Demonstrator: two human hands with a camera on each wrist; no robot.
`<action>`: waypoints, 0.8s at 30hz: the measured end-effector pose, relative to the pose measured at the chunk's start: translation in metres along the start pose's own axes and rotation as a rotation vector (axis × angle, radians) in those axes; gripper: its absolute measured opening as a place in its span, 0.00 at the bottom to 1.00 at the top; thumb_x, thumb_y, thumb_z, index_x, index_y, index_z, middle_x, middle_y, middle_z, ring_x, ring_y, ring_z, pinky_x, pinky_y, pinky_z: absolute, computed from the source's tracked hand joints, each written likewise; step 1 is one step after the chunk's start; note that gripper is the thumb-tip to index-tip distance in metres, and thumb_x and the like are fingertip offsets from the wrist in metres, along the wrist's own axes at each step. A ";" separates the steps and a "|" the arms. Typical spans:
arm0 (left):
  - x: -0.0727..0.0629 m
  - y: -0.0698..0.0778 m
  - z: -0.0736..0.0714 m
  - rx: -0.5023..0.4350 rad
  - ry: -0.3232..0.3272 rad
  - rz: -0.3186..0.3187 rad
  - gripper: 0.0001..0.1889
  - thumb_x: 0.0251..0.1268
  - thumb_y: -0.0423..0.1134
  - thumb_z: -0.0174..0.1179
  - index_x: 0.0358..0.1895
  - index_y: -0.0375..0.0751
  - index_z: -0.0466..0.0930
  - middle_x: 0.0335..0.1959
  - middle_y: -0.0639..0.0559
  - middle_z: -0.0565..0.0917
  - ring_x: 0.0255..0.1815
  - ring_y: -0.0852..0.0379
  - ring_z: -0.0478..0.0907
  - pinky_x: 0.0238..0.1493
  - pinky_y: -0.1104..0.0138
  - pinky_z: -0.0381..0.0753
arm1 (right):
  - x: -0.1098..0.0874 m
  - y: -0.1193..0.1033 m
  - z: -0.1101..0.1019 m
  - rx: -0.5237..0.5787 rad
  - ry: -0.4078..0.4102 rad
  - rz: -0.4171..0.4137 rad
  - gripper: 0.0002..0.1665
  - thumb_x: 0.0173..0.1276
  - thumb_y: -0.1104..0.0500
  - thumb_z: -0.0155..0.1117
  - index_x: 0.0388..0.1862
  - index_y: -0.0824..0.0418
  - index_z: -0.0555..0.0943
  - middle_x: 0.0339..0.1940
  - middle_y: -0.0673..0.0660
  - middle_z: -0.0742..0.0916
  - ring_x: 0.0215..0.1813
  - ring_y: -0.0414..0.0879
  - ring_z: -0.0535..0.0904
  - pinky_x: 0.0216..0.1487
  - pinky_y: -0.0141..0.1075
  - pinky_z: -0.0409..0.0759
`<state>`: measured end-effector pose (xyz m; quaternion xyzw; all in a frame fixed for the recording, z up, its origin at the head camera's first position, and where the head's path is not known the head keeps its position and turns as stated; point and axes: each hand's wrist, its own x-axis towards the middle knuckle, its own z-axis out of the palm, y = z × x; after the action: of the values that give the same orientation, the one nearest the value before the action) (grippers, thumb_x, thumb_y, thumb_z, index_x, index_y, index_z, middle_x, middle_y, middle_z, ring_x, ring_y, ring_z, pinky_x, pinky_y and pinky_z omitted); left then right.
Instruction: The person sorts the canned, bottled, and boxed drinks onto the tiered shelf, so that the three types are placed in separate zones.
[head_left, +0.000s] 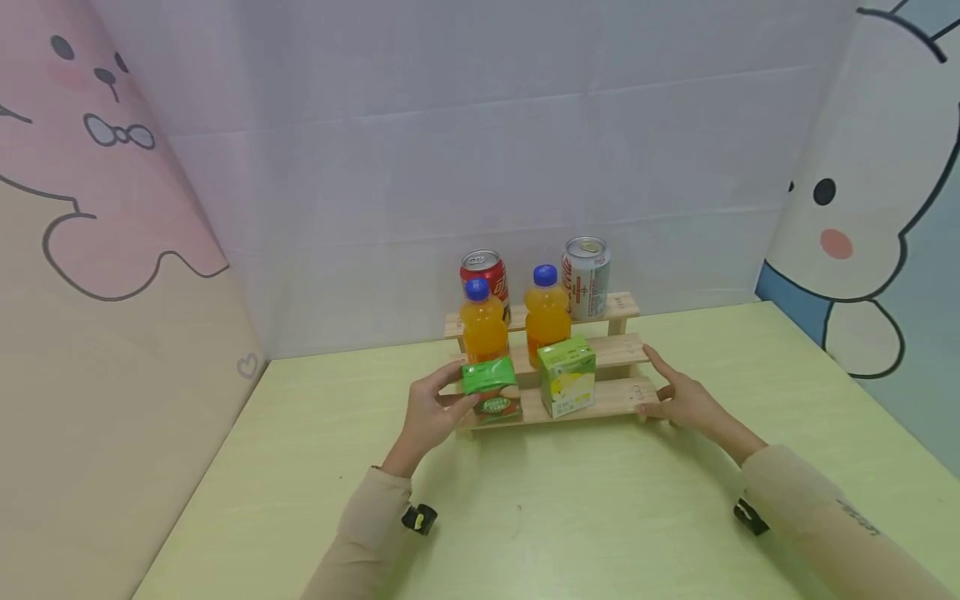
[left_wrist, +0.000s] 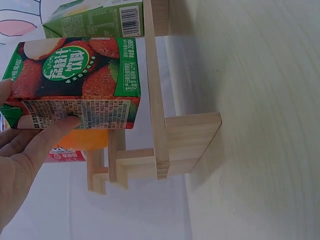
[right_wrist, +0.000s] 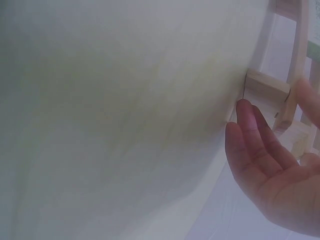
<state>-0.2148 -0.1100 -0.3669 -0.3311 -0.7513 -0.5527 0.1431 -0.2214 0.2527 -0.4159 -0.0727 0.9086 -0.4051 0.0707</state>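
A three-step wooden rack (head_left: pixel 618 397) stands on the table. At its left end, my left hand (head_left: pixel 433 410) holds a green-and-red litchi juice box (head_left: pixel 495 402) on the lowest step. In the left wrist view, the thumb lies against the printed side of that juice box (left_wrist: pixel 75 75). A pale green drink box (head_left: pixel 570 383) stands to its right, slightly turned. By the rack's right end is my right hand (head_left: pixel 686 404), index finger reaching to the middle step and thumb at the lowest one. The right wrist view shows its other fingers (right_wrist: pixel 250 135) nearly straight beside the wooden support.
Two orange drink bottles with blue caps, left (head_left: pixel 486 329) and right (head_left: pixel 547 317), stand on the middle step. A red can (head_left: pixel 483 268) and a silver-white can (head_left: pixel 587 279) occupy the top step. Behind the rack hangs a pale cloth (head_left: pixel 375 183). The light green table (head_left: pixel 570 500) extends around it.
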 end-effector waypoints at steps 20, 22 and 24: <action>0.010 0.002 0.011 0.011 -0.029 -0.086 0.19 0.51 0.20 0.59 0.49 0.21 0.72 0.46 0.29 0.73 0.45 0.36 0.74 0.40 0.51 0.79 | 0.001 -0.001 -0.002 -0.008 0.000 -0.018 0.59 0.57 0.57 0.67 0.73 0.57 0.36 0.41 0.76 0.79 0.33 0.50 0.77 0.27 0.37 0.76; 0.011 0.003 0.012 0.032 -0.016 -0.085 0.19 0.51 0.20 0.60 0.49 0.21 0.73 0.45 0.29 0.72 0.45 0.37 0.73 0.39 0.52 0.79 | 0.002 -0.001 -0.002 -0.006 -0.003 -0.021 0.59 0.57 0.57 0.67 0.73 0.57 0.35 0.42 0.77 0.78 0.34 0.50 0.77 0.27 0.37 0.76; 0.011 0.003 0.013 0.045 -0.003 -0.090 0.19 0.51 0.20 0.60 0.49 0.20 0.73 0.44 0.29 0.72 0.44 0.38 0.72 0.39 0.52 0.79 | 0.002 0.000 -0.002 -0.005 -0.004 -0.023 0.59 0.57 0.57 0.67 0.73 0.57 0.36 0.43 0.78 0.78 0.34 0.51 0.78 0.27 0.38 0.77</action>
<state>-0.2190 -0.0939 -0.3628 -0.2946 -0.7780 -0.5408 0.1243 -0.2239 0.2541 -0.4150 -0.0842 0.9086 -0.4036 0.0676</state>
